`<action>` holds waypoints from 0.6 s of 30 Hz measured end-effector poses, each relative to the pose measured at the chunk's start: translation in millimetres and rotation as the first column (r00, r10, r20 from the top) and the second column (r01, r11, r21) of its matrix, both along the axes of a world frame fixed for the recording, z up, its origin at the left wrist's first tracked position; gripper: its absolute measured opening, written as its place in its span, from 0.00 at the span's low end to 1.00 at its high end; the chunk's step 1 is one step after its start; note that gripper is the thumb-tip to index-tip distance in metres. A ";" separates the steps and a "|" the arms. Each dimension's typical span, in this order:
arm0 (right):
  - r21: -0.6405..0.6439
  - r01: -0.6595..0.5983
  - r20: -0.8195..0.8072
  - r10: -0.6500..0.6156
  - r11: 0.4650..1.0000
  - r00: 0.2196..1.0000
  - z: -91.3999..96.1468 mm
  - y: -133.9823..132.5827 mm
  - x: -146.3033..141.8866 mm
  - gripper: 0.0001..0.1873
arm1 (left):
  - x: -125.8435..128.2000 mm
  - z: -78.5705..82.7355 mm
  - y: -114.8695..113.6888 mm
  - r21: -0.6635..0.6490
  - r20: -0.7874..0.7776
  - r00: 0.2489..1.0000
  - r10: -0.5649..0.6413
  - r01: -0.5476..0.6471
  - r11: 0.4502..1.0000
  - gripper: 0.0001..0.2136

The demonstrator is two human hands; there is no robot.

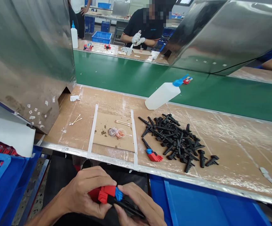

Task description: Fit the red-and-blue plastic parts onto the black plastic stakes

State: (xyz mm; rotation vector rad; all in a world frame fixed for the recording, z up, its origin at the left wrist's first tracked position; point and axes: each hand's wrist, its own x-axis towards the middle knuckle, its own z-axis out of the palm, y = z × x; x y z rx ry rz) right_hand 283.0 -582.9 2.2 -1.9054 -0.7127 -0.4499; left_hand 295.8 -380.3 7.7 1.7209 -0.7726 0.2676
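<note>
Two squeeze bottles [162,95], one pile of black parts [177,139], two small glue cups [116,132], two blue crates [101,37].

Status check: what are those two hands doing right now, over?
Left hand and right hand both grip one red, blue and black toy part below the bench edge. Black parts pile untouched. Nothing between.

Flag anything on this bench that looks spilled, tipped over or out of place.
The white squeeze bottle lies on its side, its blue nozzle over the green belt. Brownish stains spot the cardboard pad beside two small cups. Both hands, left hand and right hand, hold a red, blue and black part normally.
</note>
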 end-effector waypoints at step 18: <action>0.105 -0.012 -0.106 0.023 0.994 0.994 -5.3 0.9 -13.9 0.20 | -3.5 5.5 -8.6 -0.104 -0.057 0.998 -0.010 0.004 0.995 0.15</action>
